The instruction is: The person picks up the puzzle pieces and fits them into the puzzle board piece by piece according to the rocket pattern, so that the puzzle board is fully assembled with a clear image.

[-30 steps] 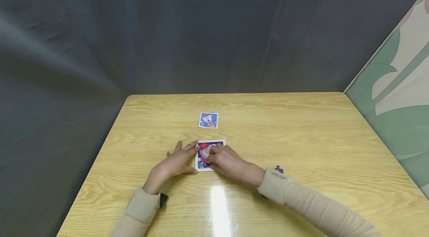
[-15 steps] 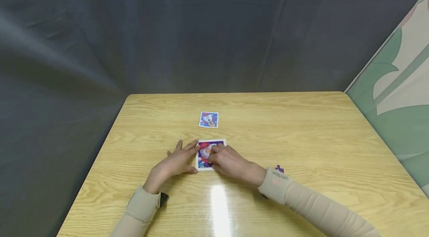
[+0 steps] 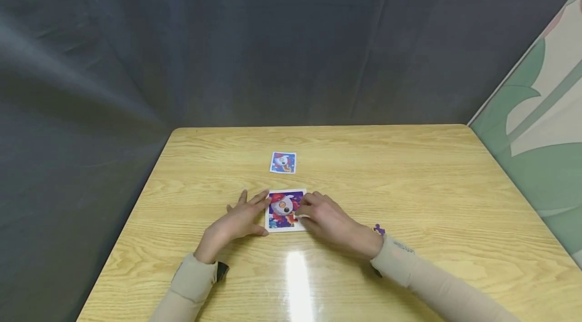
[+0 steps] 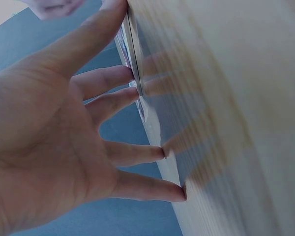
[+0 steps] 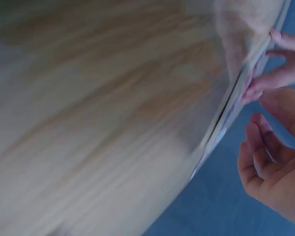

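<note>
A small jigsaw puzzle [image 3: 283,207] in a white frame lies flat on the wooden table; it pictures a white, red-marked character on purple. A pale area shows at its lower right, partly behind my right hand. My left hand [image 3: 237,219] rests at the puzzle's left edge with spread fingers, touching the frame; the left wrist view shows straight fingers [image 4: 137,153] on the table. At the right edge is my right hand [image 3: 328,220], its fingers loosely bent. Between thumb and fingers [image 5: 255,157] I see no piece in the right wrist view.
A loose purple puzzle piece [image 3: 379,229] lies on the table, just beyond my right wrist. Farther back lies a small picture card [image 3: 283,163] with a similar character. A dark curtain [image 3: 291,44] hangs behind the table [image 3: 409,170], and a patterned panel [image 3: 541,125] stands right.
My right hand has drawn back rightward from the puzzle's middle to its right edge, uncovering more of the picture and the pale lower-right area. The left hand has stayed put.
</note>
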{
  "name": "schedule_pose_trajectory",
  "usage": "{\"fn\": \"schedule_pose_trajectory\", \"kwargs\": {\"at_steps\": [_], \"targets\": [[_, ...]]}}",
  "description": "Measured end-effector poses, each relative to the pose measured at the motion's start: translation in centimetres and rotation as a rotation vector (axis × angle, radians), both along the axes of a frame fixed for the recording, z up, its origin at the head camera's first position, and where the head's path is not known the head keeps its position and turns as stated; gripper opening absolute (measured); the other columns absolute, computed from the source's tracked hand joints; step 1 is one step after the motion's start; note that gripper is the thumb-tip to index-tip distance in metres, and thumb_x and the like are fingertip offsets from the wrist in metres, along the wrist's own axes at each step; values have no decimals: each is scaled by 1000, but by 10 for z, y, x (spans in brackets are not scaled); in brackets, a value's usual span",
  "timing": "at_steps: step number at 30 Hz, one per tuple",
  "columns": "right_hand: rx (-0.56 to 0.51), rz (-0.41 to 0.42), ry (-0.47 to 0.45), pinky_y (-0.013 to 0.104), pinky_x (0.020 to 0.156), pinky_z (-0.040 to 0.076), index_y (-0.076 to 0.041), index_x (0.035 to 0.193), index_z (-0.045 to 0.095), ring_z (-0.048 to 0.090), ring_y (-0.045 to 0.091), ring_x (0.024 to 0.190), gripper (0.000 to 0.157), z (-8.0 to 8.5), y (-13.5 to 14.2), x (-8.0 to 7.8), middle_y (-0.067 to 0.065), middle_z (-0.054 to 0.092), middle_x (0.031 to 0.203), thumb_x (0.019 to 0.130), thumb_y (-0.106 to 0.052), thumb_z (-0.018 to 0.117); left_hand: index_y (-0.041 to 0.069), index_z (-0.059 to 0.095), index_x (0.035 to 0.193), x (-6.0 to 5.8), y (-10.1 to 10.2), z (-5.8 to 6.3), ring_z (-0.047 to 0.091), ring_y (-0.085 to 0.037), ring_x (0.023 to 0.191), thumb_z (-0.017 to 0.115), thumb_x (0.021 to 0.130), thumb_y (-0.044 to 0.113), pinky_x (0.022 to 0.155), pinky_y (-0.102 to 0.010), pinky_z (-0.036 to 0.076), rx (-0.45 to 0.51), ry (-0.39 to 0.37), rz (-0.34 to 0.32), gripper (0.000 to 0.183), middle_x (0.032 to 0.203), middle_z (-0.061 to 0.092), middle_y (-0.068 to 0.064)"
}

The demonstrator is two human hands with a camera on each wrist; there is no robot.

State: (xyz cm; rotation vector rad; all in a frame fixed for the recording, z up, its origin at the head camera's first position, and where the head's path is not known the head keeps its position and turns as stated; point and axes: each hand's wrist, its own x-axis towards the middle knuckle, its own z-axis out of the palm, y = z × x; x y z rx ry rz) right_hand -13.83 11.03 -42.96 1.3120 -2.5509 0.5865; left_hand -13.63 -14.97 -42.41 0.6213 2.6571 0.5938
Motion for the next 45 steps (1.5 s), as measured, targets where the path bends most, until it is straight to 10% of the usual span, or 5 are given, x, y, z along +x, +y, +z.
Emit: {"fn": "schedule_pose_trajectory", "kwargs": {"at_steps": [18,45], "targets": [[-43,-188,9,20,58,47,-8,90,74,53,11,75,21,-3,111,33,2,64,89,72,0,81,7,38,148,2,-1,0,-1,-53,140,74,83,28,92,-84,9,12,-17,16,77,161,15,-5],[4,-256,71,16,54,45,-4,92,74,52,11,70,28,-13,147,55,4,62,90,66,-3,85,8,38,148,1,1,-2,-2,-53,140,74,84,30,92,-84,9,11,-10,13,77,161,16,-4]]}}
